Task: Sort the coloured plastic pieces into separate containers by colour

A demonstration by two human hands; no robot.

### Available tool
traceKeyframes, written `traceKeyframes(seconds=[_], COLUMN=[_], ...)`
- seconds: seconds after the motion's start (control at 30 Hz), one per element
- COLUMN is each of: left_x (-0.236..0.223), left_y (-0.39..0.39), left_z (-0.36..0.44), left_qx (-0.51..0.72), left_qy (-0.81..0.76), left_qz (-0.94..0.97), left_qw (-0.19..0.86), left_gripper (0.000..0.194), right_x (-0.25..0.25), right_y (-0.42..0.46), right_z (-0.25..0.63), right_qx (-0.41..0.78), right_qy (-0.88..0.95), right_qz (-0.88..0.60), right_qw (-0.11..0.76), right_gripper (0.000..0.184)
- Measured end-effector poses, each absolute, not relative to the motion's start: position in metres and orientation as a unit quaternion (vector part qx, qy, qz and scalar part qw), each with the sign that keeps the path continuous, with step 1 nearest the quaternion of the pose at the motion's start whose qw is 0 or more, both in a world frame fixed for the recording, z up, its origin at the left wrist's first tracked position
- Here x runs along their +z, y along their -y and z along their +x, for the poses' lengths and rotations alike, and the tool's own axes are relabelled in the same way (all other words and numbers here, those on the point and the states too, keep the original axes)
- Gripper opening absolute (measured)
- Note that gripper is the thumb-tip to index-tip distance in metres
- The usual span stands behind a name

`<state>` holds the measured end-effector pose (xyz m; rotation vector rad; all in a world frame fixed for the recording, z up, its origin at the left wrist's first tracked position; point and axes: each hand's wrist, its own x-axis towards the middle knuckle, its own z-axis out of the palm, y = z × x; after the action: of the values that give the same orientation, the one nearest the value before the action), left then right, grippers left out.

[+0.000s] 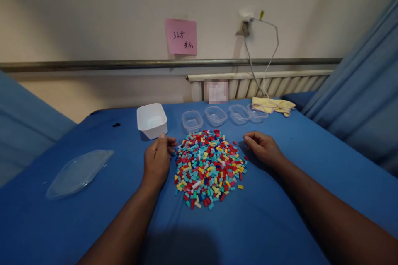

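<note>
Little bright bricks [209, 165] in a big pile, right in the middle of the frame, on a blue sheet [255, 223]. Left hand [156, 159] close to the pile's left side, fingers softly bent, a bit apart from the thumb. Right hand [264, 148] near the pile's upper right, fingers curled narrow; cannot tell if holding anything. White box [156, 131] and four clear tubs [192, 122] above the middle.

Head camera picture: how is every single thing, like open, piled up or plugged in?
Toy bricks: loose, heaped
White tub: upright, open-topped
Four clear containers: upright, open-topped
Clear plastic piece: lying flat
Yellow cloth: rumpled
White cord: plugged in
Pink note: stuck up
Blue curtains: hanging
Left hand: partly open
Right hand: curled, grip unclear
</note>
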<state>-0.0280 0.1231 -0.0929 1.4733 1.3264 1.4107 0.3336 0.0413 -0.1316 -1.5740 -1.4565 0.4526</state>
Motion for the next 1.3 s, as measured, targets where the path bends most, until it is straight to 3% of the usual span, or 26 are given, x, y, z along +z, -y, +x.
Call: traceKeyframes(seconds=[0.2, 0.43, 0.57, 0.83, 1.07, 1.13, 1.23, 1.3], left_x=[-0.099, -0.103, -0.101, -0.092, -0.092, -0.091, -0.09, -0.091], left_y=[-0.127, -0.128, -0.127, -0.122, -0.124, -0.124, -0.123, -0.122], left_z=[-0.03, -0.027, -0.025, -0.019, -0.017, -0.016, -0.016, -0.016], left_qx=[0.517, 0.512, 0.505, 0.495, 0.5, 0.497, 0.494, 0.497], left_qy=[-0.52, -0.518, -0.518, -0.518, -0.522, -0.523, -0.528, -0.524], left_qz=[0.576, 0.572, 0.583, 0.598, 0.592, 0.595, 0.593, 0.589], left_qw=[0.361, 0.377, 0.369, 0.36, 0.357, 0.354, 0.355, 0.363], left_gripper=[0.051, 0.045, 0.044, 0.043, 0.039, 0.039, 0.039, 0.039], right_x=[-0.115, -0.106, -0.111, -0.111, -0.074, -0.067, -0.072, -0.081], right_y=[-0.075, -0.108, -0.078, 0.016, 0.044, 0.036, 0.016, 0.007], right_z=[0.391, 0.441, 0.448, 0.43, 0.371, 0.348, 0.324, 0.317], right_qx=[0.022, -0.039, -0.069, -0.053, -0.028, 0.009, 0.068, 0.082], right_qy=[0.535, 0.593, 0.606, 0.721, 0.753, 0.79, 0.821, 0.815], right_qz=[-0.727, -0.745, -0.744, -0.627, -0.574, -0.539, -0.542, -0.553], right_qw=[0.43, 0.303, 0.274, 0.291, 0.321, 0.291, 0.168, 0.154], right_gripper=[0.06, 0.038, 0.037, 0.031, 0.029, 0.031, 0.033, 0.037])
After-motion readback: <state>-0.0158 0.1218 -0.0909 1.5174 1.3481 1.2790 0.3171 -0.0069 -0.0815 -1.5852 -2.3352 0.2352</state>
